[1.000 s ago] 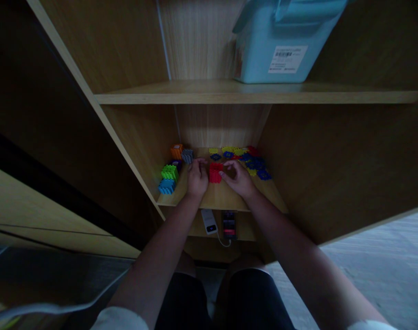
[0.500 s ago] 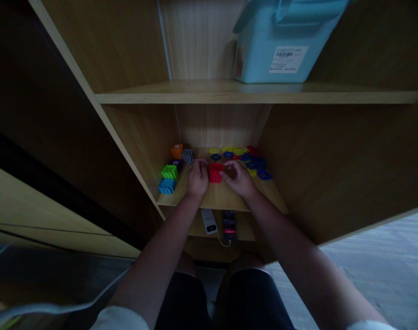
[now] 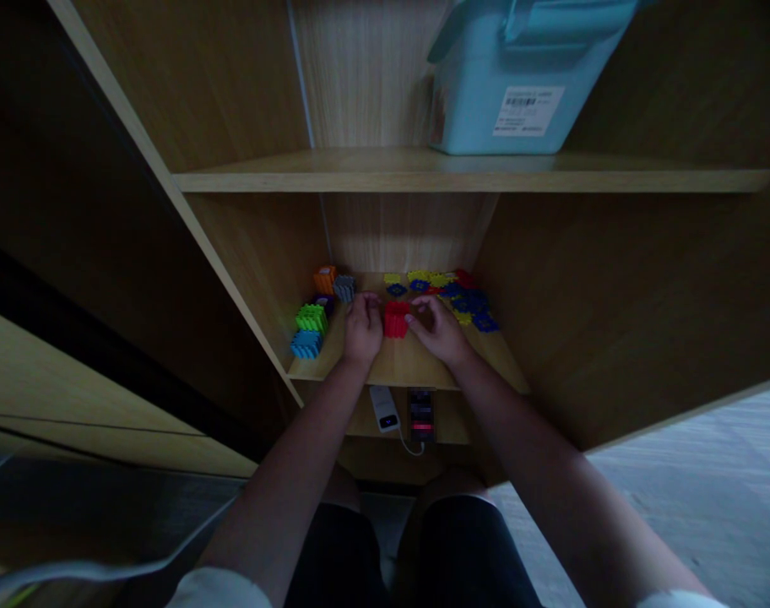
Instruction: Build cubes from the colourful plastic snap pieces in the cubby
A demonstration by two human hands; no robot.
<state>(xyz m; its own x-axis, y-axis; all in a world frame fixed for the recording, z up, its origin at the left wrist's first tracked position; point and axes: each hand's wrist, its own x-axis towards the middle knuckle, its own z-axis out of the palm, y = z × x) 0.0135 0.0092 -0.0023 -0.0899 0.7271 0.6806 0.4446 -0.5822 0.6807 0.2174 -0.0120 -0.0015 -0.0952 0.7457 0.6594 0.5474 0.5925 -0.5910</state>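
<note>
A red ridged block [image 3: 396, 320] stands upright on the shelf board between my hands. My left hand [image 3: 363, 328] is at its left side, fingers loosely bent and apart, close to the block; whether they touch it is hard to tell. On the other side, my right hand [image 3: 441, 328] has thumb and forefinger spread, with the thumb tip at the block's right edge. Behind my right hand lie flat notched pieces in blue [image 3: 470, 301], yellow [image 3: 418, 276] and red [image 3: 464, 279]. Left of my left hand stand a grey block [image 3: 345, 288] and an orange block [image 3: 325, 279].
Green [image 3: 311, 317], light blue [image 3: 306, 344] and purple [image 3: 325, 302] blocks line the left wall. Overhead, an upper shelf [image 3: 448, 181] carries a light blue bin [image 3: 467, 101]. Lower down lie a white power bank [image 3: 383, 409] and a phone [image 3: 421, 414] joined by a cable.
</note>
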